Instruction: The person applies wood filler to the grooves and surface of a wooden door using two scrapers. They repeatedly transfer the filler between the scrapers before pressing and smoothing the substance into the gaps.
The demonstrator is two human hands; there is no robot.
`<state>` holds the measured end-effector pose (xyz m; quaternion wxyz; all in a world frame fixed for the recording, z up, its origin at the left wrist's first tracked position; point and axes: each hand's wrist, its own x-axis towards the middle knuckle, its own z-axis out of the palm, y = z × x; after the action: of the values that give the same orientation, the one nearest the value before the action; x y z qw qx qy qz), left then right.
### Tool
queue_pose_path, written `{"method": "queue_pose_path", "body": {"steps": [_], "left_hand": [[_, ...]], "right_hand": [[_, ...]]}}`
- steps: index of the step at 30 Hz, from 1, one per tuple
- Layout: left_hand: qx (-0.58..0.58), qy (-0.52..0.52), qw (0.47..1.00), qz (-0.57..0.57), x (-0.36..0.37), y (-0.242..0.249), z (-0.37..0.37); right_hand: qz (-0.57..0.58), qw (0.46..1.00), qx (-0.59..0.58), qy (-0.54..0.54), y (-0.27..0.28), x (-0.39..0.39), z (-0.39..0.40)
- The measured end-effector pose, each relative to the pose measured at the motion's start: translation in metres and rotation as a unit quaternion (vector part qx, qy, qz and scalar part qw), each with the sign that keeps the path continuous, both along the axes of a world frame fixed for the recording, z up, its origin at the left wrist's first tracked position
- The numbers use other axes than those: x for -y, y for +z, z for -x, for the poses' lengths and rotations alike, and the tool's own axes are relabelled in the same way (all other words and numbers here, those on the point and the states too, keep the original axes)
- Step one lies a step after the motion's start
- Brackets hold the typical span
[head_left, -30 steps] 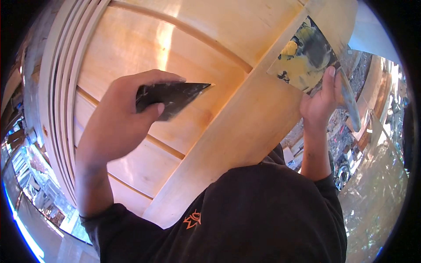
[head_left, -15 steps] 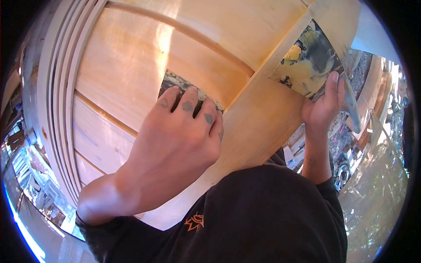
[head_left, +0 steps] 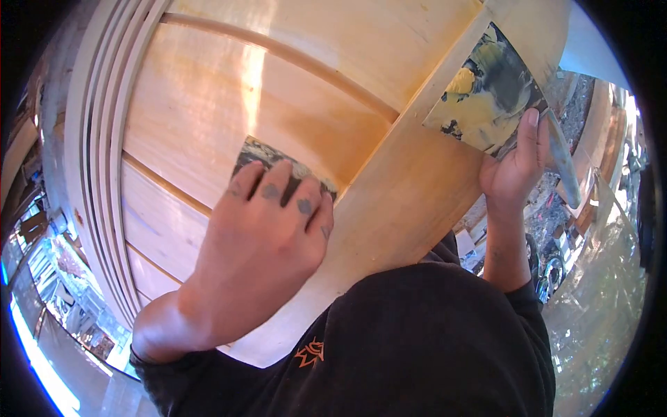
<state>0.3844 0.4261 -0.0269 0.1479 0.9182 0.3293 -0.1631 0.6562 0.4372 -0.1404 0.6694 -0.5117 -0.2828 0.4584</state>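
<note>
My left hand (head_left: 260, 236) is closed over a flat putty scraper (head_left: 267, 154), its blade smeared dark and cream. The scraper lies against a pale wooden panel (head_left: 208, 90), close to a raised wooden strip. At the right, my right hand (head_left: 514, 160) grips a putty-covered plate (head_left: 486, 87) by its lower edge, thumb on the face. Yellow and dark grey putty coats that plate. Grey smudges mark the fingers of my left hand.
A broad wooden frame board (head_left: 410, 201) borders the panel, and stacked thin edges (head_left: 104, 139) run along its left side. Scrap wood and clutter (head_left: 583, 125) lie on the ground at right, beside a translucent sheet (head_left: 597, 306).
My left hand and the scraper have shifted down and slightly left over the panel. My right hand and the plate stay almost in place.
</note>
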Motion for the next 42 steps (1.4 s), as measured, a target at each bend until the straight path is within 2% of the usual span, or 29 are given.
{"method": "queue_pose_path", "body": {"steps": [3,7,10,16,19,22,25,28,31,34,37,38,39,42], "left_hand": [[0.063,0.049,0.996,-0.036,-0.015,-0.002,-0.001],[0.021,0.044,0.999,-0.017,-0.034,-0.006,-0.017],[-0.006,0.025,1.0,-0.006,-0.037,-0.013,-0.026],[-0.016,-0.011,0.997,0.079,-0.026,-0.006,-0.011],[0.06,-0.02,0.997,0.034,-0.01,-0.015,0.006],[0.06,-0.018,0.996,0.058,0.001,-0.014,0.016],[-0.013,-0.021,0.993,0.113,0.011,-0.005,0.021],[-0.024,-0.011,0.994,0.111,0.015,-0.002,0.028],[0.019,0.047,0.997,0.052,0.006,0.0,0.024],[0.056,0.045,0.997,0.001,-0.004,-0.007,0.014],[0.03,0.0,0.999,0.022,0.004,-0.016,0.015],[0.028,-0.014,0.999,0.022,0.01,-0.022,0.017],[0.09,-0.011,0.996,-0.014,0.017,-0.027,0.023],[0.097,0.016,0.995,0.014,0.038,-0.03,0.038]], "right_hand": [[0.011,1.0,0.004,-0.008,0.001,0.0,0.001],[0.045,0.995,0.094,0.008,0.008,0.002,0.001],[0.028,0.999,0.035,-0.004,0.005,0.0,0.004],[0.053,0.998,0.042,-0.014,0.009,0.001,0.007],[0.063,0.997,0.035,-0.031,0.005,0.001,0.004],[0.045,0.998,0.038,-0.022,0.005,0.0,0.006],[0.051,0.998,0.043,-0.021,0.005,0.001,0.006],[0.048,0.998,0.039,-0.03,0.001,0.001,0.005],[0.04,0.986,0.157,0.036,-0.001,0.004,-0.008],[0.042,0.993,0.111,-0.002,0.001,0.002,-0.002],[0.048,0.994,0.097,-0.02,0.003,0.002,0.001],[0.052,0.994,0.097,-0.02,0.003,0.002,0.001],[0.058,0.993,0.097,-0.02,0.003,0.002,0.0],[0.065,0.987,0.15,-0.002,0.0,0.003,-0.007]]}}
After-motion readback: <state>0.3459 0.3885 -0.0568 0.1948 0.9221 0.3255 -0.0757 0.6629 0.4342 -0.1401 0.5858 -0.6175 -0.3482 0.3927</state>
